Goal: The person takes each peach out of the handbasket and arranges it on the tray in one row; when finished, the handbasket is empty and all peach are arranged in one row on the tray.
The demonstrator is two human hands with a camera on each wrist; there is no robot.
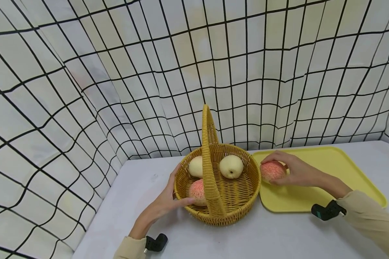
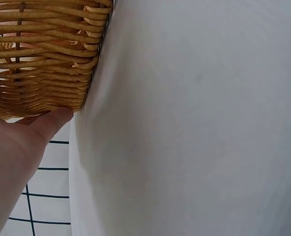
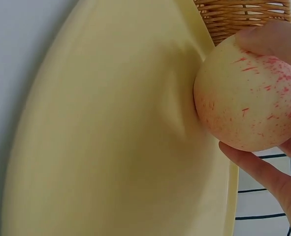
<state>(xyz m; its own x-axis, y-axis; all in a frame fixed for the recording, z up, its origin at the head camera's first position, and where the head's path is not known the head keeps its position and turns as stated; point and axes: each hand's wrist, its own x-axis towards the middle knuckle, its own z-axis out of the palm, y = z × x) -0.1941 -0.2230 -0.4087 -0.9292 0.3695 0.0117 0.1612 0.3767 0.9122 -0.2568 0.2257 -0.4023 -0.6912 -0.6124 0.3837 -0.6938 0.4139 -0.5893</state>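
Note:
My right hand (image 1: pixel 293 169) grips a pink-speckled peach (image 1: pixel 273 171) between thumb and fingers, at the left end of the yellow tray (image 1: pixel 324 162), close to the basket. In the right wrist view the peach (image 3: pixel 248 98) shows its pale yellow side close over the tray (image 3: pixel 101 123). The wicker basket (image 1: pixel 235 208) with its tall handle stands upright left of the tray. My left hand (image 1: pixel 163 201) holds its left side, thumb over the rim, other fingers along the outer wall. Inside are two pale yellow round fruits (image 1: pixel 231 166) and another pink peach (image 1: pixel 197 190), partly hidden by the handle.
Everything stands on a table with a white cover (image 1: pixel 129 190). White sheeting behind a black grid net (image 1: pixel 181 90) rises at the table's back and left side. Each wrist carries a small black device (image 1: pixel 327 210).

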